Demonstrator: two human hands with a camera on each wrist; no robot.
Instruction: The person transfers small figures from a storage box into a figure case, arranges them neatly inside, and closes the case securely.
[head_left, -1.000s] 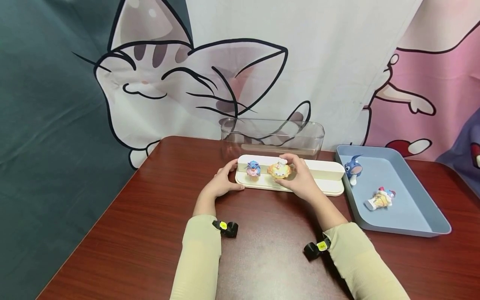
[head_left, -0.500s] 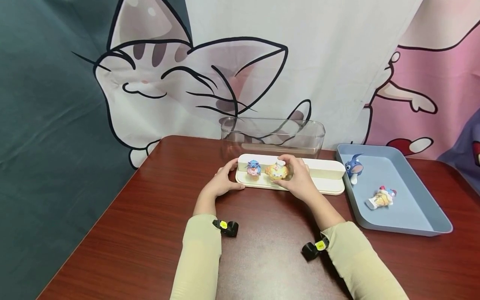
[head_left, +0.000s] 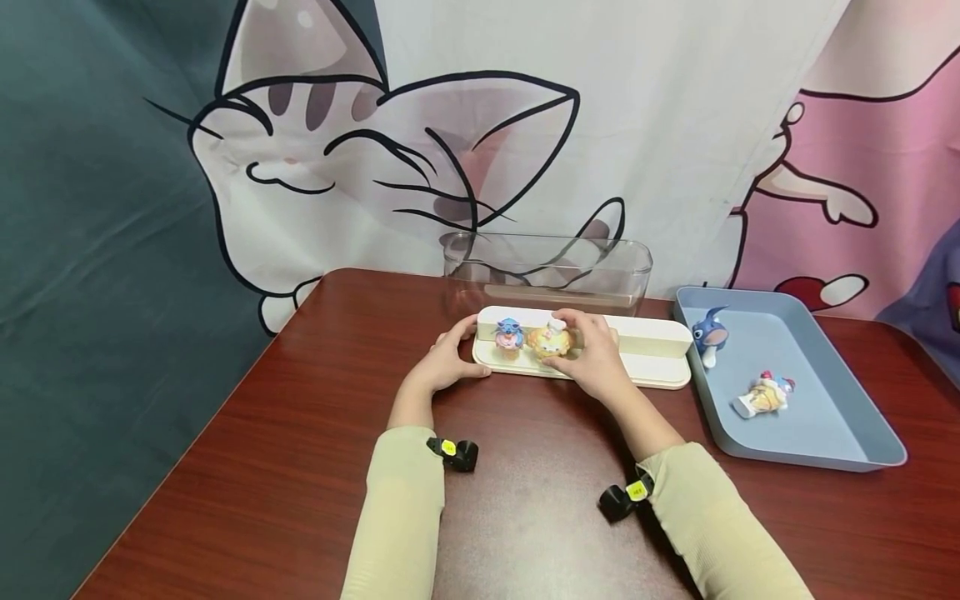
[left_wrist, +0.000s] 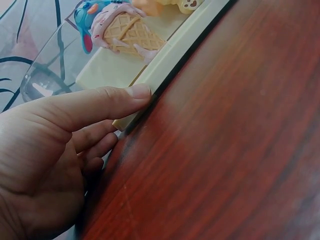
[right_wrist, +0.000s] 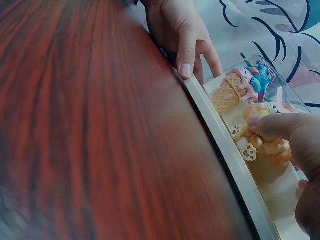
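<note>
A long cream display base with a raised back step lies across the table. My left hand grips its left end, the thumb on the front edge and the fingers round the side. My right hand pinches a yellow figurine with a white top, holding it at the base's front ledge. In the right wrist view the thumb presses the figurine's front, beside its small paw-print feet. Left of it, close by, stands a blue figurine on a pink ice-cream cone.
A clear plastic cover stands behind the base, before the cat-print curtain. To the right, a blue-grey tray holds a blue big-eared figurine and a figurine lying on its side. Brown wooden table underneath.
My right hand has slid the yellow figurine a little to the left, nearer the ice-cream-cone figurine. The left hand has kept its grip on the base's end.
</note>
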